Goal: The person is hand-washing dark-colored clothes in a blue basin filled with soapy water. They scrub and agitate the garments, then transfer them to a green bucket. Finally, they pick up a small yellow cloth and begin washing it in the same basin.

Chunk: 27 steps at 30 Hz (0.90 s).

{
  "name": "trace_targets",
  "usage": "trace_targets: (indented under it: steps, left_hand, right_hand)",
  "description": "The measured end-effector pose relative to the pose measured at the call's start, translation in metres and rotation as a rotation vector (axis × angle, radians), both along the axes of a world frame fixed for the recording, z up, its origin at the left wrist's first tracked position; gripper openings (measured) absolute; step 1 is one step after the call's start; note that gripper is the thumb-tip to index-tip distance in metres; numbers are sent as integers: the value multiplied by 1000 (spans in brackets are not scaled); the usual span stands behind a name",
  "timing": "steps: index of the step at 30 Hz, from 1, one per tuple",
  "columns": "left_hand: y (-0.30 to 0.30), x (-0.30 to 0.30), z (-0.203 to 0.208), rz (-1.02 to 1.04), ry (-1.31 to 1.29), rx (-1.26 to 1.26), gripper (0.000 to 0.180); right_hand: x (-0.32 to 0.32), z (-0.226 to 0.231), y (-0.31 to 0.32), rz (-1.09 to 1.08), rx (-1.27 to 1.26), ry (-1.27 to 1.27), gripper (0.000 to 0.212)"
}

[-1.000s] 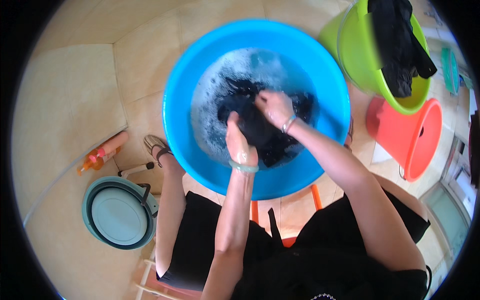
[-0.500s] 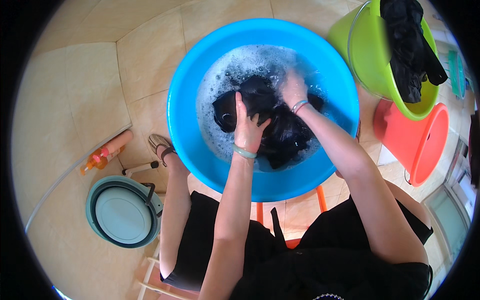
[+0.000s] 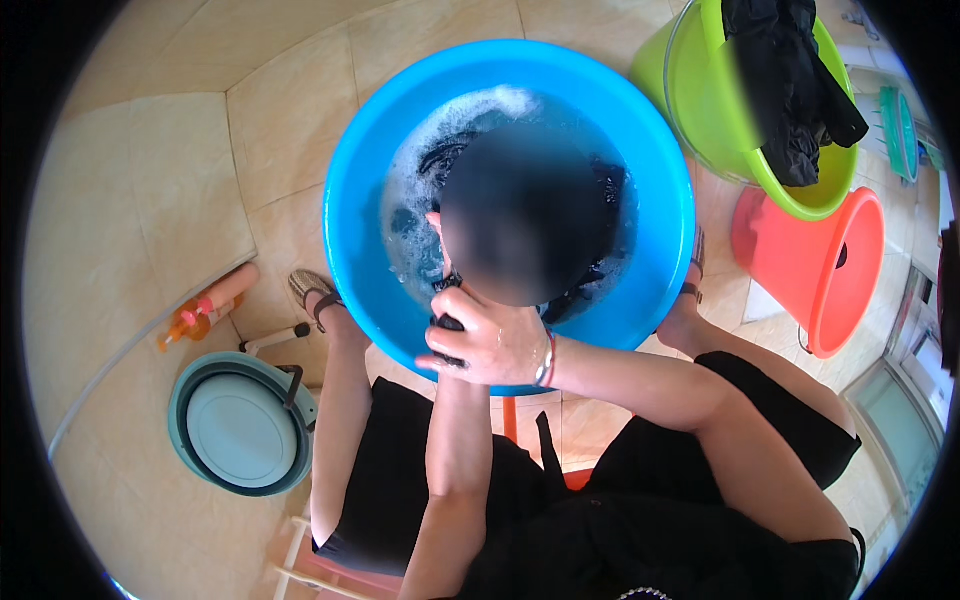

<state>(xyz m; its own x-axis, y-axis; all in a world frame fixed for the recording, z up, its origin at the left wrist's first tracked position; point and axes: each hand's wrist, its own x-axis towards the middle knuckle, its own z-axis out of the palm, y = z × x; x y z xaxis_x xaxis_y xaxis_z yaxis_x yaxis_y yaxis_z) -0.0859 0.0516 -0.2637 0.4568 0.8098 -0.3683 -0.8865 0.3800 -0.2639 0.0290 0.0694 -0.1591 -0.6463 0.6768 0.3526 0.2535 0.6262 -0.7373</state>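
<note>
A large blue basin [image 3: 352,215] holds sudsy water and wet black cloth [image 3: 607,190]. My right hand [image 3: 495,338] is bent across toward the left over the basin's near rim, its fingers closed on a dark bunch of the cloth close to my left wrist. Of my left hand [image 3: 437,228] only a thin strip shows at the basin's left side; its fingers are hidden. A round, dark blurred patch covers the middle of the basin, along with most of that hand and the cloth there.
Right of the basin, a green bucket [image 3: 690,105] has black fabric [image 3: 790,95] draped over its rim. Below it lies a tipped coral bucket [image 3: 785,265]. At left are a grey-green folding basin [image 3: 243,430] and pump bottles [image 3: 215,302] by the wall.
My right hand has come out of the water at the basin's far right and swung toward me and left, to my left wrist. The blurred patch now covers the basin's middle.
</note>
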Motion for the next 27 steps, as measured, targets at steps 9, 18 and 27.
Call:
trace_targets:
  steps: [9,18,27]
  left_hand:
    - [-7,34,18,371,801,-457,45]
    - [13,35,2,105,812,-220,64]
    - [15,20,-50,-78,1172,195,69]
  right_hand:
    - [-15,-36,47,-191,-113,141,13]
    - [74,-179,124,-586,-286,-359,31]
    - [81,-191,119,-310,-95,-863,54]
